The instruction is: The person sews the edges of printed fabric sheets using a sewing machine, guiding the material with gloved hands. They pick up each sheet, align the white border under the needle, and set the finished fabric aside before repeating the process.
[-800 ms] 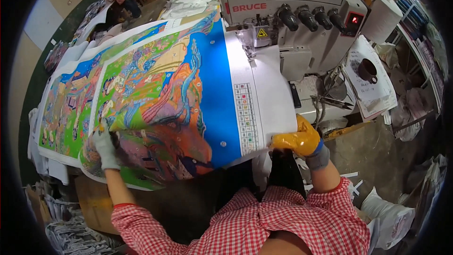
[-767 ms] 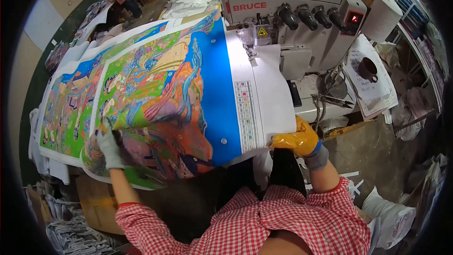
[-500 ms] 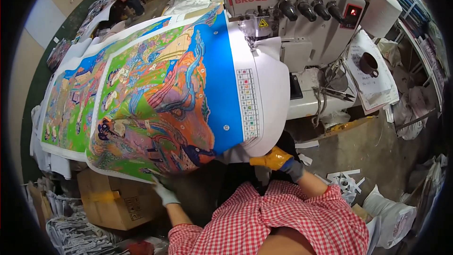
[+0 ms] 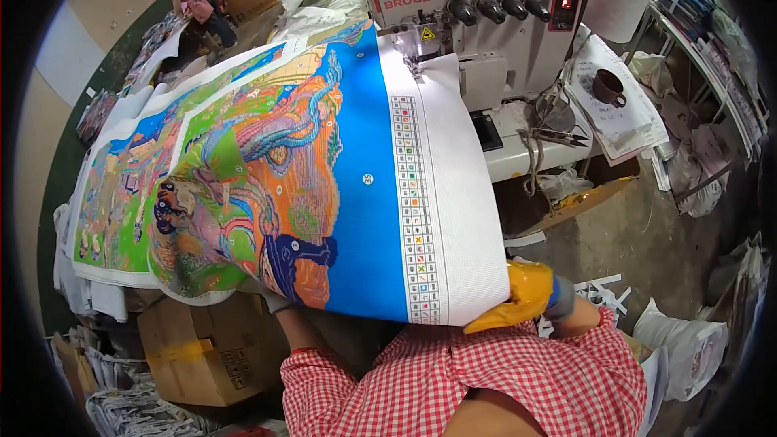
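A large printed cross-stitch canvas point(image 4: 364, 186), with a colourful figure picture, a blue band and a column of symbols beside a white margin, spreads toward me. Its far edge lies at the needle area of a white overlock sewing machine point(image 4: 494, 57). My right hand point(image 4: 524, 295), in a yellow-palmed work glove, closes on the near right corner of the canvas. Under the lower left edge is my left hand point(image 4: 278, 302) in a pale glove; the canvas covers its fingers. Between the hands the near edge is drawn fairly straight, while the left part bulges in folds.
More printed canvas point(image 4: 113, 218) lies at the left. A cardboard box point(image 4: 202, 356) stands below it. On the machine's right are papers point(image 4: 599, 117), a brown cup point(image 4: 609, 87) and scissors point(image 4: 566, 139). White scraps and a sack point(image 4: 680, 348) lie lower right. A person point(image 4: 198, 8) bends far left.
My right hand has moved right and down, drawing the canvas corner toward me and flattening the blue band. My left hand has slipped further under the canvas. The view has shifted slightly.
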